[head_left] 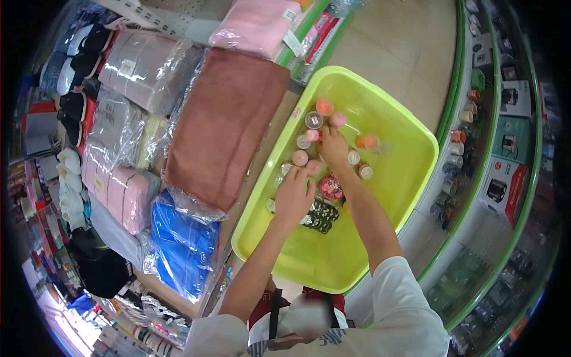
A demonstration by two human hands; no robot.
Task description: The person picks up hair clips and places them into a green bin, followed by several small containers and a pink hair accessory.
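A large lime-green plastic tub point(410, 160) holds several small round jars with pink, orange and clear lids. My left hand point(294, 193) reaches into the tub's left side, its fingers closed around a small pink-topped jar point(301, 157). My right hand point(334, 147) is further in, fingers pinched on another pink jar point(313, 135). Between my arms lies a round red tin point(331, 188). Dark patterned items point(318, 215) lie just below my left hand.
Folded towels in plastic wrap cover the shelf to the left: a brown one point(229, 122), pink ones point(122, 187), a blue one point(181, 244). Shoes point(77, 89) line the far left. Green-edged shelves point(476, 149) with small goods and boxed appliances curve along the right.
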